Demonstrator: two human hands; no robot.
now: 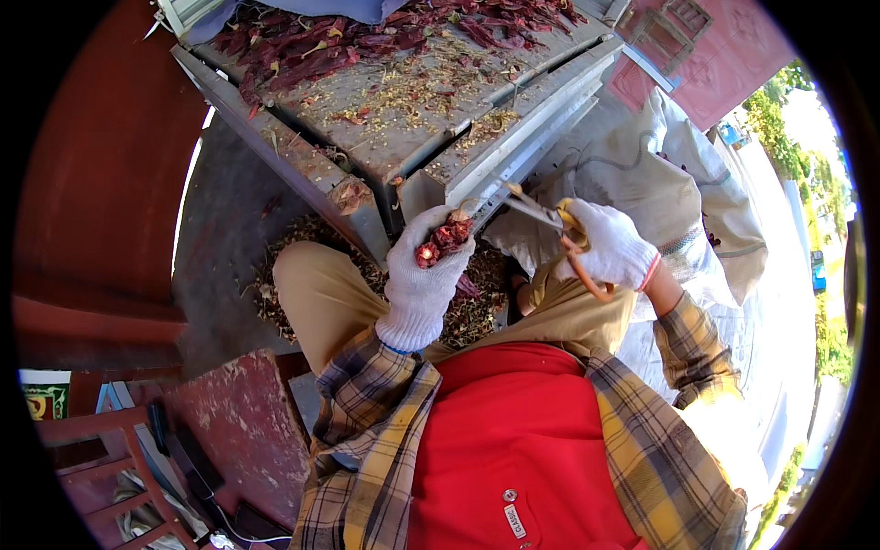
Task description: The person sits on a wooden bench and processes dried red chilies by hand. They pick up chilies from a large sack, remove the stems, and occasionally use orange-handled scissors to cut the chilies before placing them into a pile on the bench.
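My left hand [420, 284], in a white knitted glove, is closed around a small bunch of dried red chillies [446, 236]. Their open, cut-looking ends face up, and pale seeds show inside. To the right, my right hand [616, 246], also gloved, grips a pair of scissors [539, 211] by its orange handles. The blades point left toward the bunch and appear slightly parted, with a gap between them and the chillies. Something small and pale sits at the blade tips; I cannot tell what. Both hands are above my lap, just before the table corner.
Ahead is a grey metal-edged table [367, 137] strewn with seeds, with a heap of dried chillies [321, 41] toward its back. A white woven sack [632, 174] stands at the right. Chilli scraps [275, 298] cover the floor by my legs. A wooden chair [101, 426] is at lower left.
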